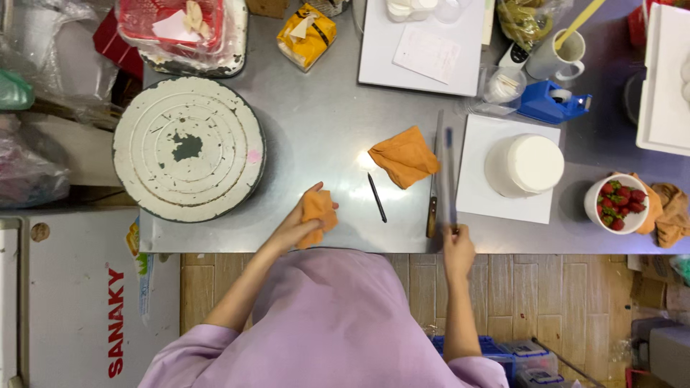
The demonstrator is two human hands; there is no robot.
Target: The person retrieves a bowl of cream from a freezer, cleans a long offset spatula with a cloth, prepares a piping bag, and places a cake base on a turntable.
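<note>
Left hand (305,221) closed around a small orange cloth (318,210), crumpled, folds bunched between fingers and palm; it sits at the near edge of the steel table (323,122), just right of the turntable. Left forearm comes up from the lilac sleeve at a slant, wrist bent toward the table.

Right hand (458,248) at the table's near edge, fingers wrapped on the end of a long, thin, flat tool (449,176). The tool looks blurred; blade or straight scraper, cannot tell which. It runs straight away from the person, along the left edge of the white square board (478,197). Right forearm nearly vertical in the view, elbow down by the body.

Beside the tool, on its left, a knife with a wooden handle (432,208) lies parallel to it. A second orange cloth (406,156), loosely folded, lies on the table just left of the knife. A black pen (377,197) lies slantwise between the two cloths.

On the white board stands a round white cake (526,165), smooth-sided. Right of it, a white bowl of strawberries (619,202). Left side of the table: a round turntable (188,149), ringed with white cream smears, dark patch at centre. Further back: a blue tape dispenser (552,102) and a white mug (557,56).
</note>
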